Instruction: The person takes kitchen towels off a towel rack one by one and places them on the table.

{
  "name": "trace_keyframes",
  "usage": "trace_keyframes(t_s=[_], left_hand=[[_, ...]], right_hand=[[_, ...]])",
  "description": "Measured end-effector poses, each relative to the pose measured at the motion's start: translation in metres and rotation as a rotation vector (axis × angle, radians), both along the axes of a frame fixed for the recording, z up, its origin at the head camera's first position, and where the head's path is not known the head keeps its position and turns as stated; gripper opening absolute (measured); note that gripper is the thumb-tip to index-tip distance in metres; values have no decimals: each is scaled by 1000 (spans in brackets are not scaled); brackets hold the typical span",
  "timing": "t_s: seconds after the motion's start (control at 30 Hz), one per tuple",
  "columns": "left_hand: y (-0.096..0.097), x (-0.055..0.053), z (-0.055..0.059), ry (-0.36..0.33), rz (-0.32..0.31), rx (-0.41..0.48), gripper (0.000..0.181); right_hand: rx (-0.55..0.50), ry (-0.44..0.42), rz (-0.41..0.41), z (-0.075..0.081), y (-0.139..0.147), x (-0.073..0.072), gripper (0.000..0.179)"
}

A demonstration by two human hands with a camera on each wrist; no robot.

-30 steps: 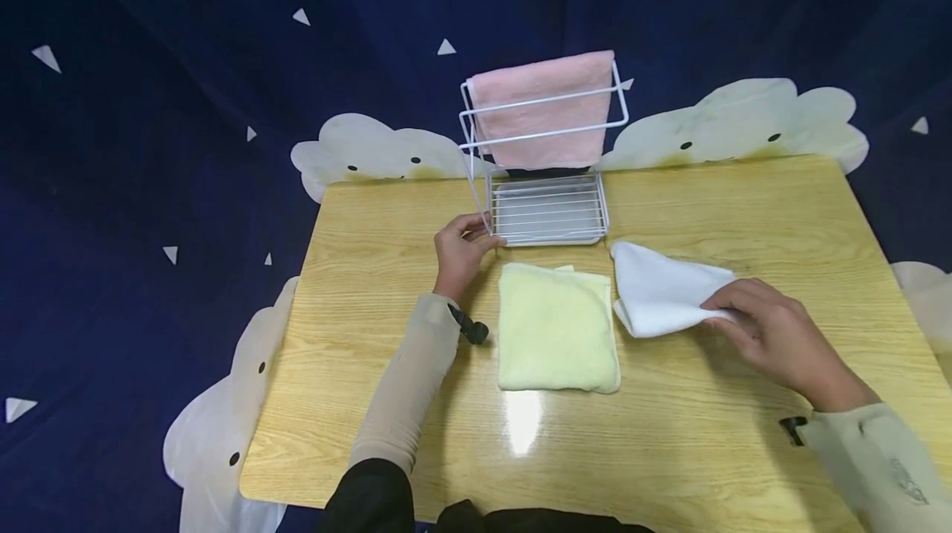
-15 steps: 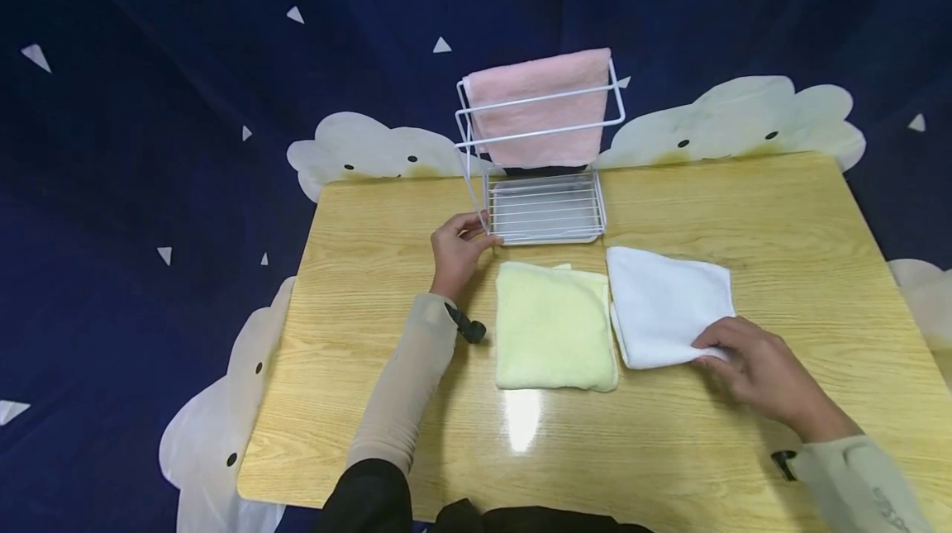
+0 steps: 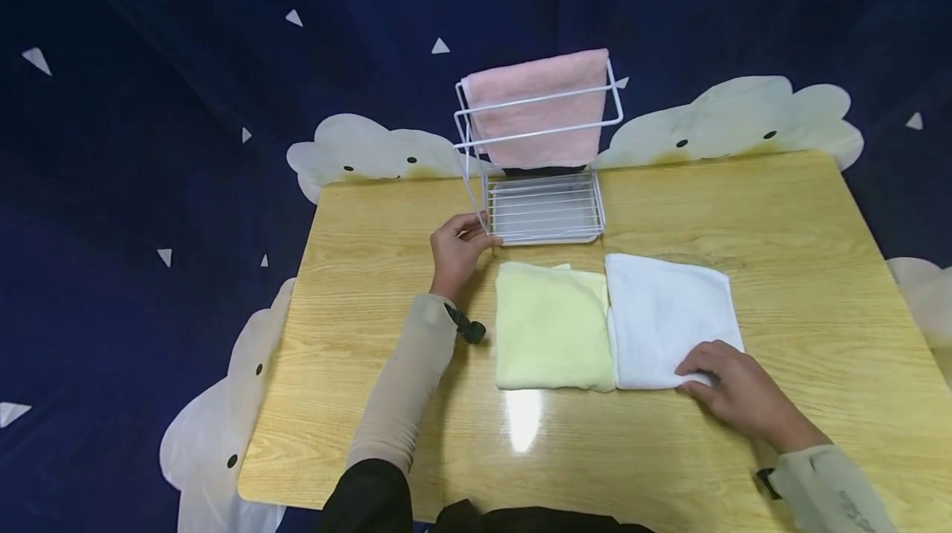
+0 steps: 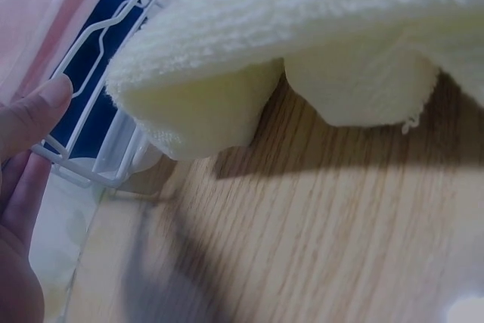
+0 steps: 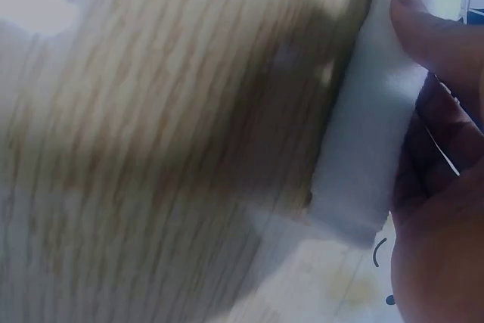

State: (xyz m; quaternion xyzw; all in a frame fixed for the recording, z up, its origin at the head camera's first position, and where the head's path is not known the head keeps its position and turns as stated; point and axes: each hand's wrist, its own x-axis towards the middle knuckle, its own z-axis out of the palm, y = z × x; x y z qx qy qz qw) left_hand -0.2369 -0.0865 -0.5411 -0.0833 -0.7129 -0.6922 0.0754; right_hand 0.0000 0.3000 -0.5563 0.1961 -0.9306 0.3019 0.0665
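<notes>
My left hand (image 3: 457,256) grips the lower left corner of a white wire rack (image 3: 546,215), thumb in front and fingers behind. A pink towel (image 3: 543,110) hangs over the rack's rear bar. Just in front of the rack lies a folded yellow towel (image 3: 554,326); its layered edge fills the upper part of the left wrist view. To its right, a folded white towel (image 3: 665,318) lies with its left edge against the yellow one. My right hand (image 3: 736,397) pinches the white towel's near edge between thumb and fingers, thumb on top of the fold in the right wrist view (image 5: 416,17).
Everything sits on a wooden table (image 3: 372,310), with the rack near its far edge. A dark blue curtain (image 3: 223,37) with white triangles and cloud shapes surrounds the table behind and at the left. Two rack bars jut forward above the rack's base.
My right hand has moved left and toward me, drawing the white towel's near edge with it; the towel now lies flatter and squarer beside the yellow one. My left hand stays on the rack.
</notes>
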Motion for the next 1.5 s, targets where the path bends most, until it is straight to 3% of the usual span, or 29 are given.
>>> trace_keyframes(t_s=[0.4,0.57,0.73,0.97,1.13,1.37,1.5], left_hand=[[-1,-2,-5,21,-26,11,45],[-1,-2,-5,33,-25,7,44],[-1,-3,-5,26,-26,3,45],[-2,-2,-5,3,-19,2,46],[-2,-1,-5,-16,-20,10,47],[-2,-1,-5,23,-30,14,45],[-2,-1,-5,17,-21,6,44]], right_hand=[[14,-1,0,2,-3,1,35],[29,-115,-4,13,-3,-1,35],[36,-230,1,45,-2,-15,35],[8,-96,-31,98,-4,-50,39],[-13,-46,-72,134,-9,-74,40],[-23,22,-87,183,-23,-104,38],[-40,77,-73,203,-30,-120,38]])
